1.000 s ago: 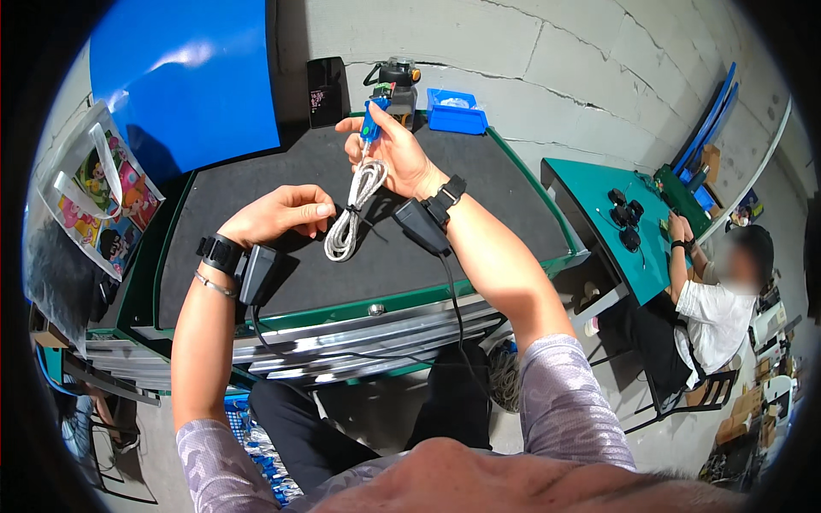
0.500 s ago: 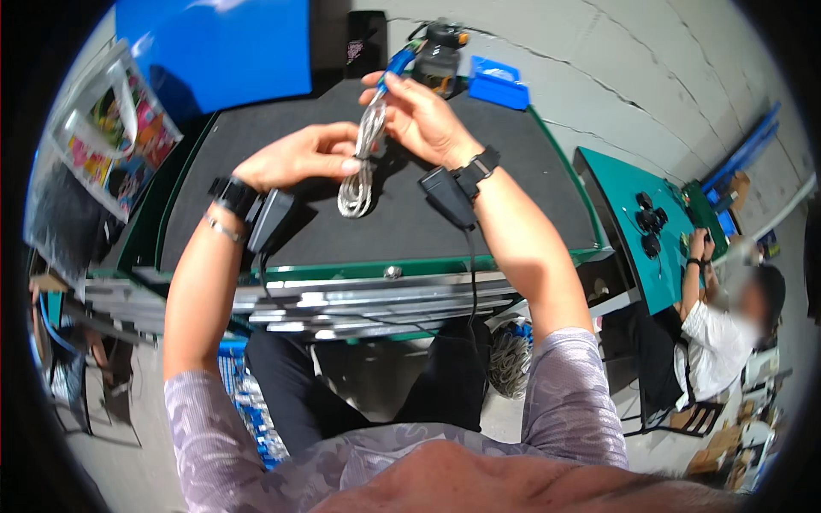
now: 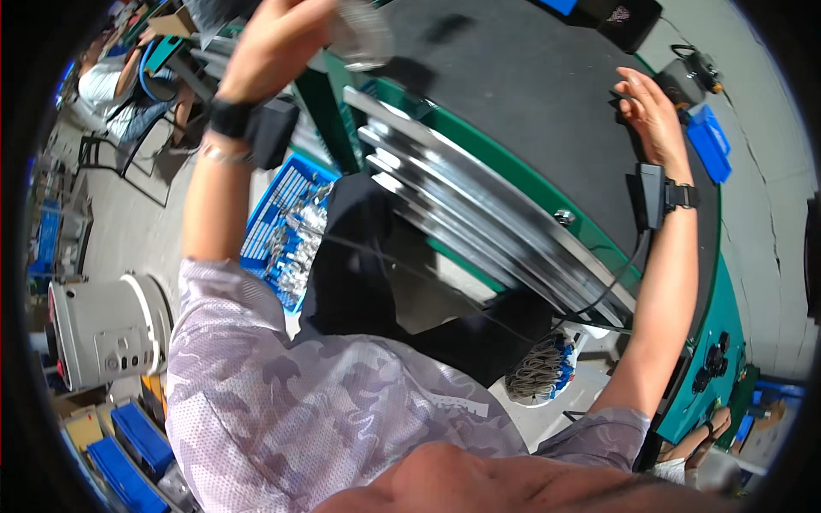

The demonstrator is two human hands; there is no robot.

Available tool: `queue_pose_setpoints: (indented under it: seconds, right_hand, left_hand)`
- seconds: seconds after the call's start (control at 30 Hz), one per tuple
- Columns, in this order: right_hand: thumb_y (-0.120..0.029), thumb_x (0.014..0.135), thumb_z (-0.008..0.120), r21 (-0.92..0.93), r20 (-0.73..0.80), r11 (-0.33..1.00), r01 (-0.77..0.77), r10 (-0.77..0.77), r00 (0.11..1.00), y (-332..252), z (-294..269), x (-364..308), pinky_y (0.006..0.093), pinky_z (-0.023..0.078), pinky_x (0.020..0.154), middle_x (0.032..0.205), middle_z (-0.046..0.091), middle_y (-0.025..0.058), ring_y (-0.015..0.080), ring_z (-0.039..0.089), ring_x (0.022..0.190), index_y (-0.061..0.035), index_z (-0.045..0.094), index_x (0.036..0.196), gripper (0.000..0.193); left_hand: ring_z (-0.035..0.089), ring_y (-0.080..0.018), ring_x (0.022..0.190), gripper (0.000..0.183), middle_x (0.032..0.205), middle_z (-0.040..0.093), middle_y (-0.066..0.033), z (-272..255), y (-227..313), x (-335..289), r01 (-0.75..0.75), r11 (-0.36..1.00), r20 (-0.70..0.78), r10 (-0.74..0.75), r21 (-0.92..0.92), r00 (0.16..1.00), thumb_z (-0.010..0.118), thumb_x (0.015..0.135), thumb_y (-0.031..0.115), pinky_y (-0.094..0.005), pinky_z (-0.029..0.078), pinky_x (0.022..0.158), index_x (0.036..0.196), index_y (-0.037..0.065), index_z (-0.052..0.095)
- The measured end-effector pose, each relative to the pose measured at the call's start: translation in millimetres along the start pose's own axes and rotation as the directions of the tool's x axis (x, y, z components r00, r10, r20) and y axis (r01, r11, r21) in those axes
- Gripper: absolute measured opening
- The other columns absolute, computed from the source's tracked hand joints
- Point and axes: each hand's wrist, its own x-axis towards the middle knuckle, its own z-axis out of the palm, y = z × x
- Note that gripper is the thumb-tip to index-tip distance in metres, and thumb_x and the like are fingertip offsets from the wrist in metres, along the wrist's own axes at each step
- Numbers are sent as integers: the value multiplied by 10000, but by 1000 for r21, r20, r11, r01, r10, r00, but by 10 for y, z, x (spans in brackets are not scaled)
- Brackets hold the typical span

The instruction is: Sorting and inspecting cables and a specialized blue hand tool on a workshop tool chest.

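Note:
Near the top edge, my left hand [image 3: 275,50] is closed on a coiled light-grey cable [image 3: 364,36], which hangs out beyond the fingers and is smeared by motion. The hand has swung past the left end of the workbench's front. Over the right part of the dark bench mat [image 3: 522,94], my right hand [image 3: 652,111] holds nothing, its fingers loosely bent and apart. A blue plastic piece [image 3: 708,145] lies just beyond that hand, beside a clear bottle [image 3: 682,84].
Left of my legs stands a blue crate [image 3: 256,231] with bundled cables. A white tub with coiled cables [image 3: 537,369] sits below the bench. Metallic drawer fronts [image 3: 479,227] line the bench. A black chair [image 3: 128,167] and a person [image 3: 107,90] are at far left; another person's hand [image 3: 721,421] shows lower right.
My view has turned left. The left hand has carried the coiled cable away to the left, off the middle of the mat. My right hand has let go of the cable's blue end.

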Motion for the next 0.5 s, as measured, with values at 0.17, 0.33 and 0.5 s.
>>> queue_pose_setpoints:
  seconds: [0.17,0.33,0.5]
  right_hand:
    - [-303,976,587,-267,-66,962,51,-71,995,-212,245,-89,165,393,650,1008,633,5,43,512,750,-90,642,1217,326]
    - [-230,974,583,-542,-5,816,201,-242,970,-325,513,-228,218,423,721,1007,631,7,69,485,751,-54,648,1170,272]
    - [-204,983,576,-423,-280,901,98,-233,931,-359,435,-323,219,429,839,1132,625,7,65,534,917,-37,612,1250,317]
  left_hand:
    - [552,-118,1086,437,1214,569,-21,-993,-101,-1888,319,941,-574,-202,111,794,623,943,233,-298,454,900,1321,57,490]
    - [550,-69,714,232,799,609,32,-1332,-1156,-3898,730,639,-839,-517,-243,173,722,877,303,-251,441,615,941,109,612]
    - [476,-110,509,346,656,533,13,-1125,-2096,-5297,808,280,-596,-796,-518,-106,787,802,377,-259,363,465,828,117,561]
